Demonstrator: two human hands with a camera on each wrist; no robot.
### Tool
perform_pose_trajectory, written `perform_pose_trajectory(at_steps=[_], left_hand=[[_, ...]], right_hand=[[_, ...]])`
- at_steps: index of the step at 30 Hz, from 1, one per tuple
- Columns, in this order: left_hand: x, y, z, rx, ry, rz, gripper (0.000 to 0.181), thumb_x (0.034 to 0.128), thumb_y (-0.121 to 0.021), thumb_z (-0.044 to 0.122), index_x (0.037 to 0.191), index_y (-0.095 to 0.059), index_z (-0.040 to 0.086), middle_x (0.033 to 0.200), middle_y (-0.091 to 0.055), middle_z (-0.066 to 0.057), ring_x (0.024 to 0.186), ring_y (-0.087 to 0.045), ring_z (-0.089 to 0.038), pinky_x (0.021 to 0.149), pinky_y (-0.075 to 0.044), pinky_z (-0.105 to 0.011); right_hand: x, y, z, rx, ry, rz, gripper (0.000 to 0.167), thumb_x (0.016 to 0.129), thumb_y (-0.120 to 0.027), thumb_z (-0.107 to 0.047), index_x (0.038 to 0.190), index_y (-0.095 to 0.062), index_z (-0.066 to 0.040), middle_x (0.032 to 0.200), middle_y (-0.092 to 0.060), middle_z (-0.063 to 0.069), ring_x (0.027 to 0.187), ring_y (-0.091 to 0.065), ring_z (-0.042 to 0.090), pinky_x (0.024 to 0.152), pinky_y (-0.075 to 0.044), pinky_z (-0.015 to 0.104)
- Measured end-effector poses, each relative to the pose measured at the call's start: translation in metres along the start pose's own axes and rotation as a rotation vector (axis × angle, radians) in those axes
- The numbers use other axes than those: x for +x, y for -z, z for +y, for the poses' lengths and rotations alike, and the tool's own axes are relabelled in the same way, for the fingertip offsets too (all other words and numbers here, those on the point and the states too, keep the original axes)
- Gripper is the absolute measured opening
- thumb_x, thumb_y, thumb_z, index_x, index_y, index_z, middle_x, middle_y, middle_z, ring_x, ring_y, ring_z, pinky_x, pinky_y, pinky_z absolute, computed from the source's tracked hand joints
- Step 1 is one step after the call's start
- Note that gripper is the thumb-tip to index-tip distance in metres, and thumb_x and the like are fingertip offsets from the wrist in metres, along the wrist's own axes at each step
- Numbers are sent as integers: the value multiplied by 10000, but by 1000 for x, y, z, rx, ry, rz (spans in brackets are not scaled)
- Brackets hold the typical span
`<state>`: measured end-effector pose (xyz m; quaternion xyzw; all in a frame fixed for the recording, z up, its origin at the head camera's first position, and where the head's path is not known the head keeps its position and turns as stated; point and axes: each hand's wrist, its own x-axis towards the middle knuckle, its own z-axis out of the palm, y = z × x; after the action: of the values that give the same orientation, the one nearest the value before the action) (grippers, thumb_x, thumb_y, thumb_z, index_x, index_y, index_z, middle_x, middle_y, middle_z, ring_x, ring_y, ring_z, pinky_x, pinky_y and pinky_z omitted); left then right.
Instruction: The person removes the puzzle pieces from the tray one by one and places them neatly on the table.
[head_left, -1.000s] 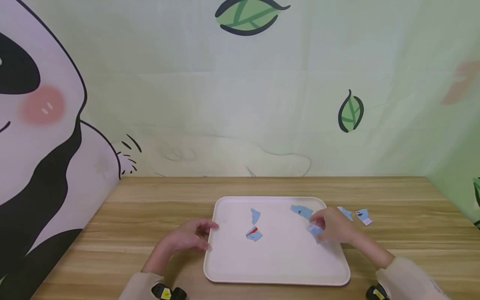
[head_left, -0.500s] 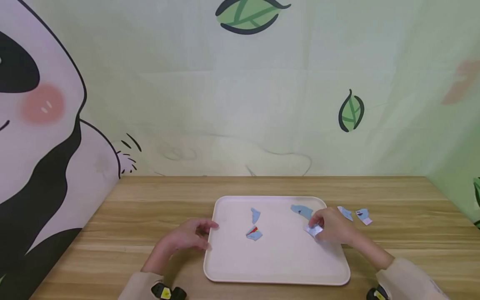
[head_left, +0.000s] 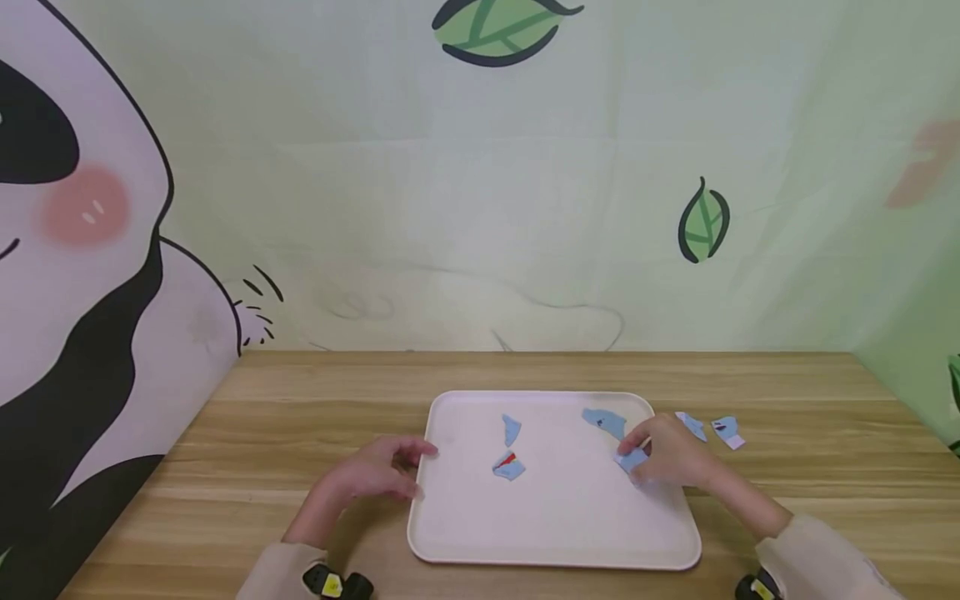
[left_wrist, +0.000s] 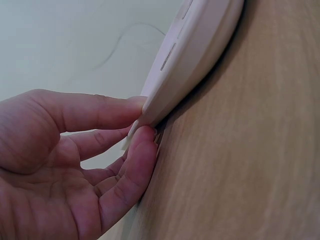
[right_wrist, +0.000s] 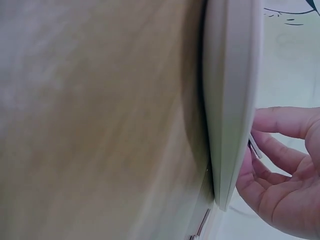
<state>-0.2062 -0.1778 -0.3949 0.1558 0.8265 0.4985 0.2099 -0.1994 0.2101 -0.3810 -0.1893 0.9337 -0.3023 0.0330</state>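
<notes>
A white tray (head_left: 555,529) lies on the wooden table. My left hand (head_left: 378,468) holds its left rim, with the thumb and curled fingers at the edge in the left wrist view. Over the tray's right side, my right hand (head_left: 670,452) pinches a light blue puzzle piece (head_left: 631,460); the fingers partly cover it. In the right wrist view, only the thin edge of this puzzle piece (right_wrist: 255,148) shows between the fingers. A larger blue piece (head_left: 604,422) lies just behind it. Left of centre are a narrow blue piece (head_left: 512,430) and a piece with a red stripe (head_left: 509,467).
Right of the tray, on the table (head_left: 810,467), lie two more pieces: a blue one (head_left: 691,427) partly beside my right hand and one with a pale pink corner (head_left: 727,431). Behind the table rises a wall (head_left: 525,217) with printed leaves and a panda.
The pinched puzzle piece has been tilted and turned slightly within my right fingers, its pale glare coming and going. My left hand and the other pieces keep their places.
</notes>
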Motion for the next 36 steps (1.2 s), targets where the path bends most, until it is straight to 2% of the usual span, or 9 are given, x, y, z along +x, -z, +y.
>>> perform_pose_trajectory(at_steps=[5, 12, 17, 21, 27, 36], left_hand=[[0, 0, -1, -2, 2, -1, 511, 662, -713, -51, 1143, -543, -69, 969, -489, -113, 877, -455, -217, 622, -476, -278], [0, 1, -1, 9, -6, 1, 516, 656, -715, -51, 1142, -545, -70, 966, -485, -113, 882, -449, -219, 636, -470, -272], [0, 1, 0, 22, -5, 3, 512, 653, -719, -47, 1136, -551, -66, 964, -491, -111, 889, -447, -225, 658, -460, -274], [0, 1, 1, 30, -9, 3, 510, 651, -720, -47, 1133, -553, -67, 963, -496, -111, 890, -448, -228, 664, -459, -277], [0, 1, 1, 17, -4, -1, 508, 655, -714, -52, 1136, -549, -68, 956, -486, -109, 874, -451, -221, 624, -474, -276], [0, 1, 1, 11, 3, 1, 508, 656, -713, -58, 1136, -547, -69, 958, -482, -111, 867, -453, -217, 613, -473, -276]], right_hand=[[-2, 1, 3, 75, -56, -19, 250, 582, -717, -3, 829, -698, -35, 831, -665, 38, 732, -556, 158, 632, -467, 276], [-5, 9, 10, 188, -103, -57, 301, 664, -695, -13, 964, -675, 4, 950, -655, 109, 750, -550, 155, 600, -466, 238], [-9, 13, 10, 218, -122, -39, 309, 676, -695, -33, 980, -672, 18, 979, -654, 139, 790, -561, 162, 626, -475, 243], [-11, 17, 14, 266, -130, -56, 318, 708, -682, -37, 1012, -650, 49, 1023, -632, 180, 845, -567, 191, 657, -484, 246], [-16, 24, 19, 282, -141, -57, 347, 735, -699, -72, 1050, -629, 56, 1063, -607, 193, 930, -576, 247, 699, -491, 261], [-23, 32, 29, 331, -154, -35, 376, 742, -679, -75, 1076, -603, 79, 1090, -593, 214, 1000, -539, 314, 678, -491, 239]])
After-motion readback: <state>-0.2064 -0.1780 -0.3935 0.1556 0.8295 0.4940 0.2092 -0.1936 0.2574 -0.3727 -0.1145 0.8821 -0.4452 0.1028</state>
